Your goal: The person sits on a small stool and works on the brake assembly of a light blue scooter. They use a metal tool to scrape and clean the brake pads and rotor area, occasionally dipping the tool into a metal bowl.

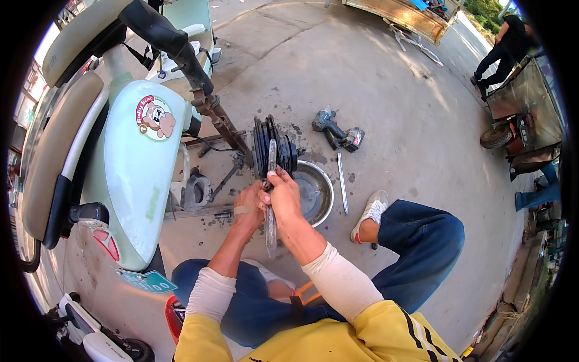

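In front of me a black ribbed wheel hub [274, 145] stands at the rear of a pale green scooter [136, 199]. My right hand [284, 196] is closed round a long flat silver metal bar [271, 232], which points away from me across the hub's near side. Close beside it, my left hand [247, 205] has its fingers bent in at the hub's near end, against the bar. Whatever those left fingers pinch is hidden. A shiny steel basin [326, 196] sits on the ground just right of the hub, partly behind my right hand.
A cordless power tool [338, 131] and a second silver bar [342, 184] lie on the concrete to the right. The scooter's seat [66, 157] fills the left. Behind me at lower left is a white scooter [99, 344]. A person [503, 51] stands far right near parked vehicles.
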Available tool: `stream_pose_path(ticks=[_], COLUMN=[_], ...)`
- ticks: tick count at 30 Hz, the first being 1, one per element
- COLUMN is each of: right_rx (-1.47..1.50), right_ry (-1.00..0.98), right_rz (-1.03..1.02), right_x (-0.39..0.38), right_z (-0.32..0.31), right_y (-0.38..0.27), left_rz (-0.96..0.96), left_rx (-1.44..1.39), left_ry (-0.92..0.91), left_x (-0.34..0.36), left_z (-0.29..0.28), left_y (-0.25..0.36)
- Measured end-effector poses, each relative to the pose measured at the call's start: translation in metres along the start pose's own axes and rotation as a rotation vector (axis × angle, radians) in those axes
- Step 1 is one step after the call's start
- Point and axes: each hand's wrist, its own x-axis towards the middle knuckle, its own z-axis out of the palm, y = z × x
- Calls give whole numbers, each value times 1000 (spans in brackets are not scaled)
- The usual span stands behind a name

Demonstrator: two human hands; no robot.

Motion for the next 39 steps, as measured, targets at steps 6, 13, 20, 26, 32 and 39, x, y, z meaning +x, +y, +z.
stream_pose_path(ticks=[6, 13, 20, 26, 32, 39], right_rx=[6, 11, -45, 29, 95, -49], right_ry=[-16, -53, 35, -9, -47, 25], right_rz=[-23, -12, 18, -19, -5, -16], right_x=[35, -17, 20, 3, -17, 31], right_z=[2, -27, 9, -14, -17, 6], right_y=[-11, 15, -7, 2, 22, -3], left_rz=[70, 29, 98, 71, -65, -17], left_rx=[146, 141, -54, 144, -46, 69], left_ry=[-71, -63, 118, -66, -3, -6], left_x=[-2, 3, 6, 2, 13, 11], left_z=[10, -9, 9, 12, 2, 8], left_y=[-5, 9, -6, -9, -6, -4])
